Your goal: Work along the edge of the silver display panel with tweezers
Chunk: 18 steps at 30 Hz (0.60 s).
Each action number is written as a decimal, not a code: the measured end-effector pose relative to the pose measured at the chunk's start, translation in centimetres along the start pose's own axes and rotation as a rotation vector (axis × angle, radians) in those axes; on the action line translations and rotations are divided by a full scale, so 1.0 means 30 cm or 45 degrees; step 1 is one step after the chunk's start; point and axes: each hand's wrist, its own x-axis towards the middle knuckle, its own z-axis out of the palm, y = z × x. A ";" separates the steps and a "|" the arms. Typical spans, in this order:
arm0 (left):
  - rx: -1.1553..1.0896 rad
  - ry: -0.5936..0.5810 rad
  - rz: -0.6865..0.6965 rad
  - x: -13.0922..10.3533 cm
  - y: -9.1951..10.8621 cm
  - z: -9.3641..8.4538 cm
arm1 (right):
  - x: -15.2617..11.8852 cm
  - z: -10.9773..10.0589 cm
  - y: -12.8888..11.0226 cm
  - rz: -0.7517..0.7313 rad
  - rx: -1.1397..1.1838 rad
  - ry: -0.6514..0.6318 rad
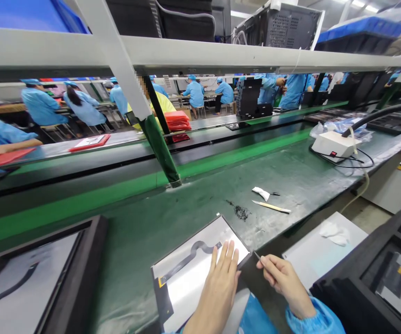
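Observation:
A flat silvery panel (186,276) with a dark edge and a black curved flex strip lies on the green bench at its front edge. My left hand (219,285) rests flat on the panel's right part, fingers stretched out, holding nothing. To the right of the panel, my right hand (282,278) pinches a thin pointed metal tool (257,255), its tip close to the panel's right corner. Whether the tip touches the panel I cannot tell.
A black foam tray (94,260) with a similar panel stands left; another (346,283) is at right. Dark scraps (241,213), a yellow-handled blade (272,206) and white tissue (262,193) lie beyond my hands. A green-wrapped post (160,148) rises behind. People in blue work farther off.

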 end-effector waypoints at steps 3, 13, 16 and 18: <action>0.030 0.008 0.013 0.005 0.002 -0.008 | 0.003 -0.014 -0.016 0.001 0.002 0.035; 0.075 0.036 0.056 0.001 -0.005 0.020 | 0.023 -0.046 -0.092 -0.026 -0.013 0.111; 0.079 0.047 0.066 0.002 -0.008 0.025 | 0.032 -0.050 -0.106 -0.034 -0.024 0.130; 0.087 0.060 0.071 0.004 -0.010 0.022 | 0.038 -0.051 -0.115 -0.039 -0.032 0.136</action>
